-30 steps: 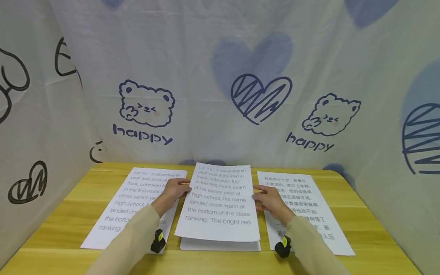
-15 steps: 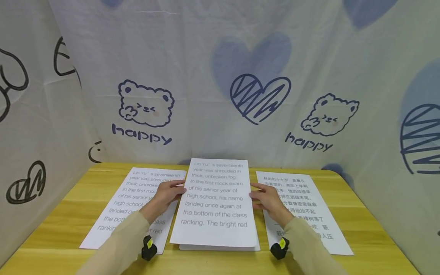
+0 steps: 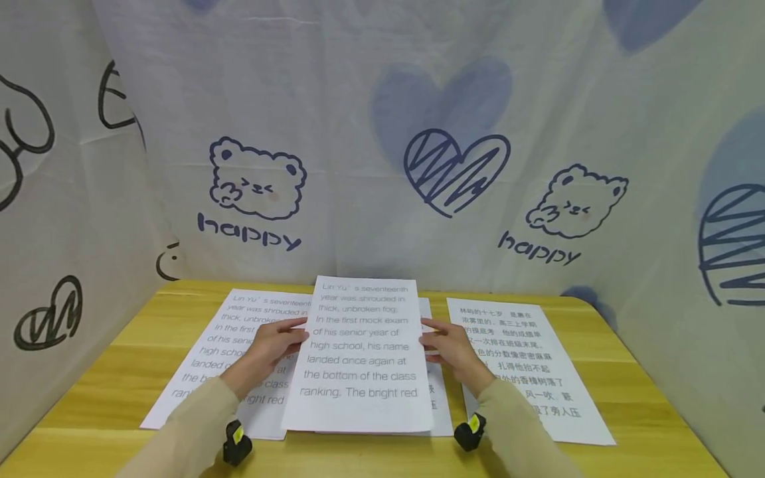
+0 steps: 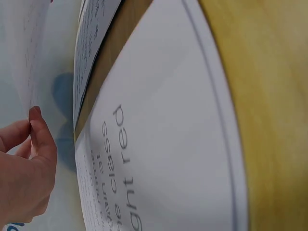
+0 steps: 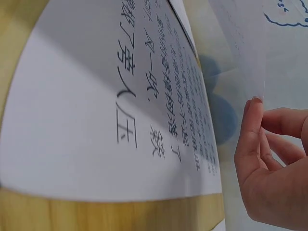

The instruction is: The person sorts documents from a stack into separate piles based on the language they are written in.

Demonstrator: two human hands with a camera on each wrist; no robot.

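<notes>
A white sheet with English print is held up above the middle of the table. My left hand pinches its left edge and my right hand pinches its right edge. Both wrist views show the raised sheet between thumb and fingers, at the left hand and at the right hand. Beneath the raised sheet lies paper with Chinese print, mostly covered. To the left rests an English-printed sheet, partly behind my left arm. A Chinese-printed sheet lies on the right.
The yellow wooden table carries the papers. Behind it hangs a pale cloth with bears and hearts, and more cloth stands at the left and right sides. A black device is on the left wrist and another on the right.
Both hands have moved left with the English sheet between them. More of the paper below shows at its right, with Chinese print now visible, and the left sheet is more covered.
</notes>
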